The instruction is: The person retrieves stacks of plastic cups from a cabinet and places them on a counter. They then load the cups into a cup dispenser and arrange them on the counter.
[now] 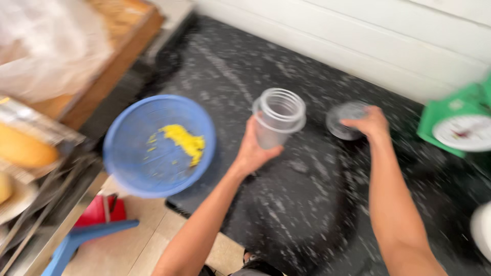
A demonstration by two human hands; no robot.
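A blue plastic strainer basket (158, 145) sits at the left edge of the black speckled countertop (307, 204), with yellow food scraps (183, 140) inside. A green dial scale (463, 122) stands at the right, against the white wall (358, 36). A wooden board (120, 46) and a bread loaf (23, 148) lie at the far left.
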